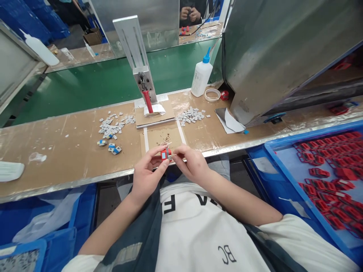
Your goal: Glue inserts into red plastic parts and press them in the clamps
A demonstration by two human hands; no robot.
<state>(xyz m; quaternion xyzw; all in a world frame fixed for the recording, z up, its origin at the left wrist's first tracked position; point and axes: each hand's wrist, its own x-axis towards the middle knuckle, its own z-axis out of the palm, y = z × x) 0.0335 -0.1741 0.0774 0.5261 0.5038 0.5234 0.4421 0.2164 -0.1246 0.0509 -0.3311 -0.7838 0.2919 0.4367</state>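
My left hand (146, 174) holds a small red part (164, 154) with a pale blue face, between thumb and fingers at the table's front edge. Close on its right, my right hand (193, 162) has its thumb and forefinger pinched at the part's side; whatever is between them is too small to name. Behind the hands stands a metal press (144, 81) with a red handle (147, 101). Small grey-white pieces (109, 125) lie in a pile left of the press, with a few blue and white pieces (112, 147) nearer me. Another grey-white pile (193, 115) lies to its right.
A white bottle with a blue cap (202, 77), a tape roll (212, 95) and a paper sheet (231, 121) are at the back right. A blue crate (272, 151) of red parts stands right. Behind runs a green belt (85, 88); a person's hands show beyond it.
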